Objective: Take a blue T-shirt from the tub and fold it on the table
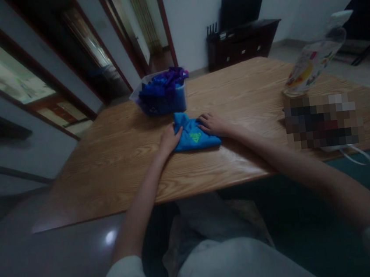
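A folded light-blue cloth (194, 136) with a small green mark lies on the wooden table (115, 163). My left hand (169, 139) grips its left edge with the fingers curled on the fabric. My right hand (213, 124) presses on its right upper edge, fingers bent down onto the cloth. Just behind the cloth stands a clear plastic box (162, 94) filled with dark blue and purple fabric.
A clear plastic bag (312, 61) with printed packaging stands at the table's right, above a blurred-out patch. A dark TV cabinet (241, 44) with a screen is against the far wall. Doors and a corridor lie to the left. The table's front edge is near my lap.
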A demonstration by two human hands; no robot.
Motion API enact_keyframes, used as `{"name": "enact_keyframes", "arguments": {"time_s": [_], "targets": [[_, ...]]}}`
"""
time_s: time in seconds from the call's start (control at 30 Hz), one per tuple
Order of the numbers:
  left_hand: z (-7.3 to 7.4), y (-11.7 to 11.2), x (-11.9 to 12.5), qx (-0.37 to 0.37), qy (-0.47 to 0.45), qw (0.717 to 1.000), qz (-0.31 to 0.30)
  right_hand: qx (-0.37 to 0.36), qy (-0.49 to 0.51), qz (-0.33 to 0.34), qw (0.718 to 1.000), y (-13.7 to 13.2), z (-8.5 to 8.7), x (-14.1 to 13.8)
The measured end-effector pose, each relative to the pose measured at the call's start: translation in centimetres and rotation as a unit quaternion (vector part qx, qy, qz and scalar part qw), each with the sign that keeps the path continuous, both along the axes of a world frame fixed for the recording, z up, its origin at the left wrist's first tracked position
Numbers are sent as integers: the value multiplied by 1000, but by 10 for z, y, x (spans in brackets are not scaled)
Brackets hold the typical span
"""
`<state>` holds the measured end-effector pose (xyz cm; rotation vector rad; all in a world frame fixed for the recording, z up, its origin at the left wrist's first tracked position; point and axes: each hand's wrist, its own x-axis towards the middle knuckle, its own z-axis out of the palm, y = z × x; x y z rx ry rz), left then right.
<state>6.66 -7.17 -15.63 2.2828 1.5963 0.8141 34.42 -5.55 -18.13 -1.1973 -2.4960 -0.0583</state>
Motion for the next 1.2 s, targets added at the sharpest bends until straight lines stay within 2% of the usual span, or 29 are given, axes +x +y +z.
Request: {"name": "enact_keyframes", "arguments": {"time_s": [0.17,0.43,0.57,0.67,0.77,0.9,1.07,1.2], "targets": [[-5,11,-13,-30,35,997,63,-14,11,-3,1000,-1,1,-1],[-10,18,-20,-33,32,999,19,-23,24,-23,999,-5,4,-2],[-9,18,-21,-30,21,999,26,-25,95,-27,995,-7,5,-5],[-8,16,-21,-34,25,999,25,-10,159,3,987,-12,11,-10],[-8,15,-20,-28,36,999,24,24,179,50,982,-22,22,-16],[-7,14,-19,-28,40,999,17,43,172,135,975,-42,35,-29],[-6,15,-20,-48,17,999,0,59,143,191,969,-79,45,-51],[-9,21,-23,-56,23,998,-7,44,109,225,967,-105,47,-70]]}}
